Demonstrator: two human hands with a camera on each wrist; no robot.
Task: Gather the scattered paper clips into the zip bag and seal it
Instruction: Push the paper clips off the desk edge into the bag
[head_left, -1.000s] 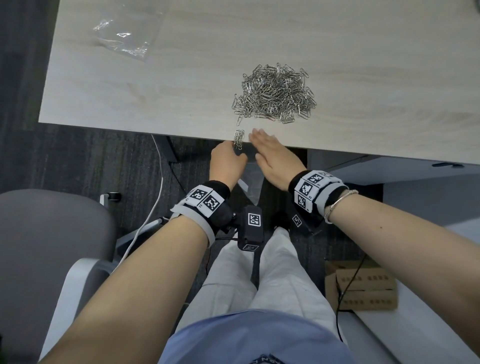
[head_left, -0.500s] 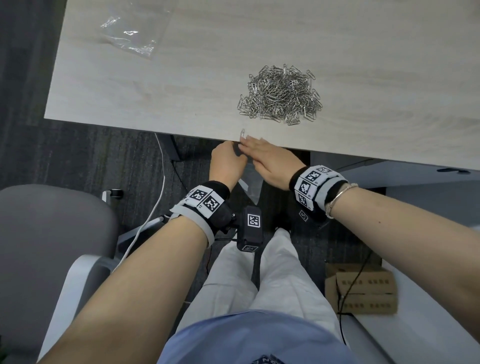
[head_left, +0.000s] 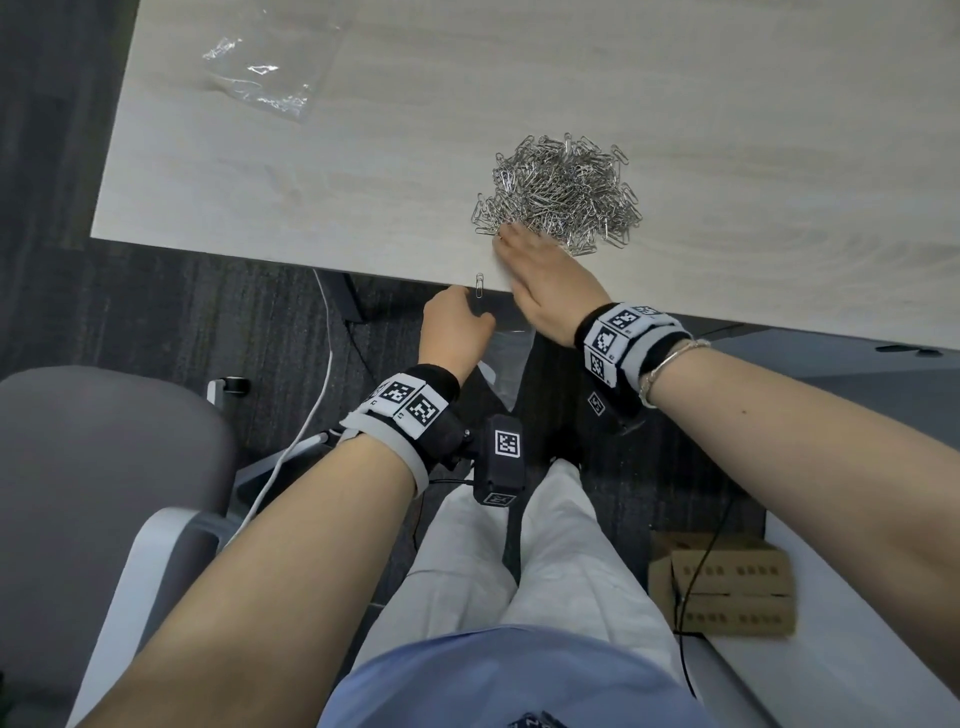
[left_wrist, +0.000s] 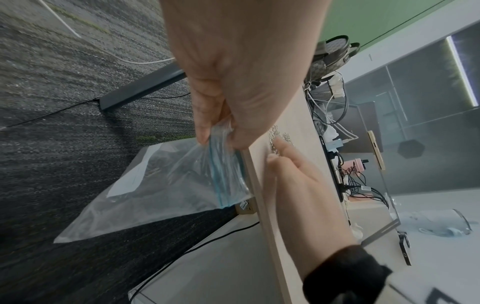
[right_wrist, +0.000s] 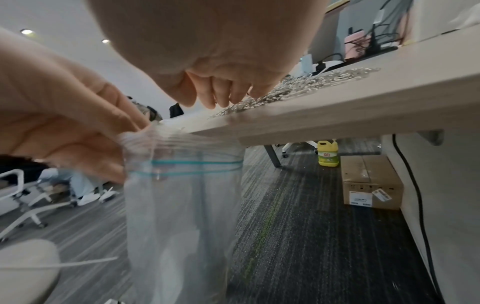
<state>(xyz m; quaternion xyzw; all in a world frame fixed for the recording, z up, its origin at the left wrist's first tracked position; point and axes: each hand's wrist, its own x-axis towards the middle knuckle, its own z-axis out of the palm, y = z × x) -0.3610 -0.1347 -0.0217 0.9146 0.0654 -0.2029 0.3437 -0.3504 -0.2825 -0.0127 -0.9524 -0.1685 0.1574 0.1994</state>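
A heap of silver paper clips (head_left: 558, 195) lies on the wooden table (head_left: 311, 197). My right hand (head_left: 511, 241) lies palm down, its fingertips (right_wrist: 215, 96) touching the heap's near edge. One single clip (head_left: 479, 285) sits at the table's front edge. Just below that edge my left hand (head_left: 457, 317) pinches the rim of a clear zip bag (left_wrist: 161, 185) with a blue zip line, and the bag's mouth (right_wrist: 192, 148) is held against the edge. The bag hangs down over the carpet. A few clips show faintly inside it.
A second crumpled clear plastic bag (head_left: 260, 85) lies at the table's far left. Under the table are a dark table leg (left_wrist: 142, 90), cables, a cardboard box (right_wrist: 371, 183) and a yellow bottle (right_wrist: 328, 153). A grey chair (head_left: 104, 467) stands at my left.
My right hand swept a small bunch of clips to the table edge at the bag, then moved forward to the heap's near side. The left hand has kept hold of the bag.
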